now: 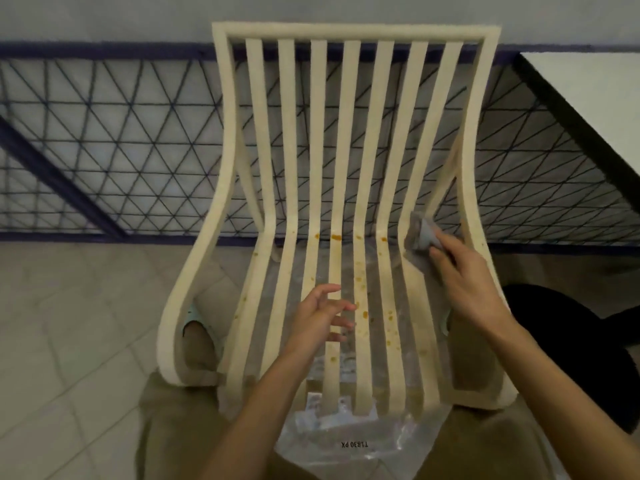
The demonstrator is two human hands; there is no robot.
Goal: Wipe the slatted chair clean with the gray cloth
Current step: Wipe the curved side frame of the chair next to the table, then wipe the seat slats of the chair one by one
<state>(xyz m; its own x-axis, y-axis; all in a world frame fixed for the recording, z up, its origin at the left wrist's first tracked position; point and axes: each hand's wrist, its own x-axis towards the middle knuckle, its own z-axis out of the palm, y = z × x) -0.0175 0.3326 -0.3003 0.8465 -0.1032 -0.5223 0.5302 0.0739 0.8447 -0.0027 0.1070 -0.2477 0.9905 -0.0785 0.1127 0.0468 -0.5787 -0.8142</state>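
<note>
Cream slatted chair (353, 31) in front of me, seen from above. My left hand (318, 320) over middle of chair seat, fingers loosely spread, holding nothing. Clear plastic sheet (346, 441) under chair front. Orange stains (358, 279) dot centre slats. My right hand (464, 271) at chair's right side, fingers pinching gray cloth (420, 233) against rightmost slat, at seat-back bend.

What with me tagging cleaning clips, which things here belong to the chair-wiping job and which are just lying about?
Job: slatted chair; orange spots on its slats; gray cloth pressed on a right-side slat; right hand holding it; left hand open over the seat.
Lying about: clear plastic sheet beneath the slats; white table; mesh fence.
</note>
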